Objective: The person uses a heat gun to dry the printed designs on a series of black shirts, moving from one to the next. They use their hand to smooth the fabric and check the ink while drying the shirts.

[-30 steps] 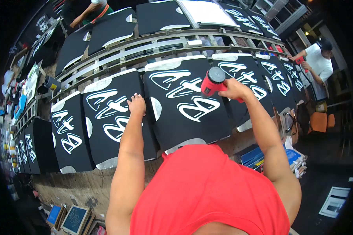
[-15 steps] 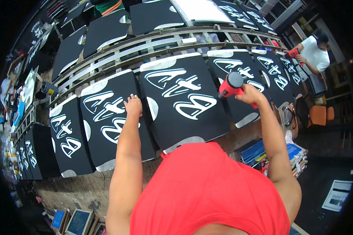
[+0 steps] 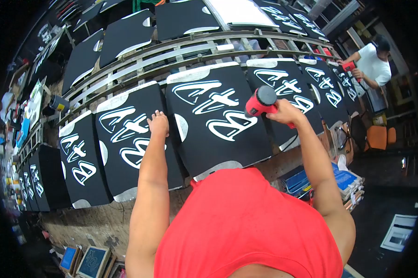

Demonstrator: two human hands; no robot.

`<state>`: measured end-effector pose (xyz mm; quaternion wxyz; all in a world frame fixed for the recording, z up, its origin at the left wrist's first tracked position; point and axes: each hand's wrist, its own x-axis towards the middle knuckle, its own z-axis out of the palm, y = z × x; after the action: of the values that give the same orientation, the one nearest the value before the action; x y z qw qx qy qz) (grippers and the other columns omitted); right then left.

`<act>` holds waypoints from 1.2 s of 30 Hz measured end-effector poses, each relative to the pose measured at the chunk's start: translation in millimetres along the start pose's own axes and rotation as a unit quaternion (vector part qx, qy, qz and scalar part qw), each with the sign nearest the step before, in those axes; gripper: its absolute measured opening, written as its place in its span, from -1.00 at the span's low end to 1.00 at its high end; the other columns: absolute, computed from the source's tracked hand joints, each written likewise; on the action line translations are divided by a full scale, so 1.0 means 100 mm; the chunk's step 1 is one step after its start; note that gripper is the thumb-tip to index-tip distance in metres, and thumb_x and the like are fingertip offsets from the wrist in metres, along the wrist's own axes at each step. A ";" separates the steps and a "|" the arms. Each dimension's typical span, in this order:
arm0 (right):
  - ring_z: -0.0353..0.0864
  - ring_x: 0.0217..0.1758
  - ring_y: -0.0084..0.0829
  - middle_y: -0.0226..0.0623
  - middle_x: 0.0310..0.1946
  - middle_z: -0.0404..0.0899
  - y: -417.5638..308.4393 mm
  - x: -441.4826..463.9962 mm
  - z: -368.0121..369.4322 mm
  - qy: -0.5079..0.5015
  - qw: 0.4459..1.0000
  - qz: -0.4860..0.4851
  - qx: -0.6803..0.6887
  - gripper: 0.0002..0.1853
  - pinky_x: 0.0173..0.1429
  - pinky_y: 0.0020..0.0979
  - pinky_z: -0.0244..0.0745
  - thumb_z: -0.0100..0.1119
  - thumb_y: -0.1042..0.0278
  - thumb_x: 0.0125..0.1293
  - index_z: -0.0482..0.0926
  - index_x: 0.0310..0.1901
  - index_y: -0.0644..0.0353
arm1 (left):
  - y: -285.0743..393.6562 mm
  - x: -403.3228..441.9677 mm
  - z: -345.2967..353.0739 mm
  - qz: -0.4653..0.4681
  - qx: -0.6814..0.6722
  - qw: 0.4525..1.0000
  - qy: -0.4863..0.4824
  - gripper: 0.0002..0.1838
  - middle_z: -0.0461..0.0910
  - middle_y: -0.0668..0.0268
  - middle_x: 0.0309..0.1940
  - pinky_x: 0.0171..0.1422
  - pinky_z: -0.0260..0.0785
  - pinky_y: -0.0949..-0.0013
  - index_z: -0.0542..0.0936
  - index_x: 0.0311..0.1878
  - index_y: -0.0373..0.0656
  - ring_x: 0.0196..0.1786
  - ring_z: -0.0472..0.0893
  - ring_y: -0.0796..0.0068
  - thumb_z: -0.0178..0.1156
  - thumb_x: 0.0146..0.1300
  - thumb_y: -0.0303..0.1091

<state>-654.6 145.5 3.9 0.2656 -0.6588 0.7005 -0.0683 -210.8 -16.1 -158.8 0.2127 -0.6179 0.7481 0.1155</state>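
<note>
Left hand point(image 3: 159, 123) near panel point(image 3: 121, 144) edge, blower point(image 3: 261, 103) aloft

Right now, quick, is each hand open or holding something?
Left hand: open, palm down at a black printed panel, with nothing visible in its grip.
Right hand: closed, holding the red heat gun.

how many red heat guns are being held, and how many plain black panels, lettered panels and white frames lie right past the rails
Red heat guns held: 2 (right hand; co-worker)
Plain black panels past the rails: 3
Lettered panels past the rails: 2
White frames past the rails: 1
Total: 8
</note>
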 end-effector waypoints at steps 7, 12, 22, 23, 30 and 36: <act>0.76 -0.15 -0.06 0.06 -0.23 0.75 0.01 0.27 0.14 -0.016 0.999 -0.022 0.039 -0.48 0.04 -0.18 0.61 0.47 0.20 0.11 0.64 0.07 0.31 | -0.02 0.02 0.04 0.003 -0.005 1.000 0.008 0.04 0.21 0.14 0.63 0.65 0.11 -0.18 0.28 0.55 -0.26 0.64 0.25 0.10 0.62 -0.01 -0.45; 0.74 -0.26 -0.18 -0.03 -0.33 0.73 -0.40 0.29 0.02 -0.075 0.995 0.044 0.054 -0.50 -0.04 -0.22 0.62 0.44 0.21 0.13 0.63 0.07 0.29 | -0.03 0.04 0.06 0.001 -0.015 1.000 0.014 0.00 0.22 0.14 0.63 0.65 0.12 -0.18 0.32 0.53 -0.25 0.63 0.26 0.09 0.61 -0.02 -0.46; 0.72 -0.28 -0.24 -0.04 -0.30 0.73 -0.28 0.52 0.32 -0.020 0.997 -0.075 0.022 -0.48 -0.08 -0.22 0.61 0.45 0.22 0.11 0.64 0.11 0.27 | -0.03 0.00 0.04 0.005 -0.003 1.000 0.007 0.05 0.21 0.13 0.63 0.65 0.12 -0.21 0.29 0.55 -0.24 0.63 0.25 0.08 0.63 -0.04 -0.43; 0.72 -0.28 -0.24 -0.04 -0.30 0.73 -0.32 0.49 0.28 -0.021 0.997 -0.074 0.022 -0.48 -0.08 -0.22 0.61 0.45 0.22 0.11 0.64 0.11 0.27 | -0.04 0.05 0.09 0.006 -0.007 1.000 0.015 0.06 0.21 0.13 0.63 0.65 0.12 -0.21 0.29 0.55 -0.24 0.64 0.25 0.08 0.64 -0.05 -0.42; 0.77 -0.21 -0.08 0.05 -0.27 0.74 -0.29 0.15 0.11 -0.090 0.996 -0.018 0.015 -0.48 -0.03 -0.18 0.63 0.44 0.19 0.11 0.66 0.09 0.27 | -0.04 0.05 0.09 0.005 -0.008 1.000 0.020 0.08 0.20 0.13 0.64 0.65 0.11 -0.21 0.28 0.56 -0.24 0.64 0.24 0.07 0.65 -0.06 -0.41; 0.76 -0.23 -0.04 0.05 -0.28 0.74 -0.30 0.07 0.17 -0.090 0.995 -0.036 0.003 -0.46 -0.06 -0.17 0.63 0.47 0.19 0.08 0.65 0.09 0.26 | -0.04 0.04 0.08 0.007 -0.005 1.000 0.016 0.07 0.18 0.13 0.64 0.66 0.09 -0.19 0.27 0.57 -0.24 0.65 0.22 0.07 0.63 -0.03 -0.42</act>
<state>-620.1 139.9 0.6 0.3266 -0.6867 0.6491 -0.0201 -206.2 -16.8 -167.0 0.1971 -0.6157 0.7548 0.1108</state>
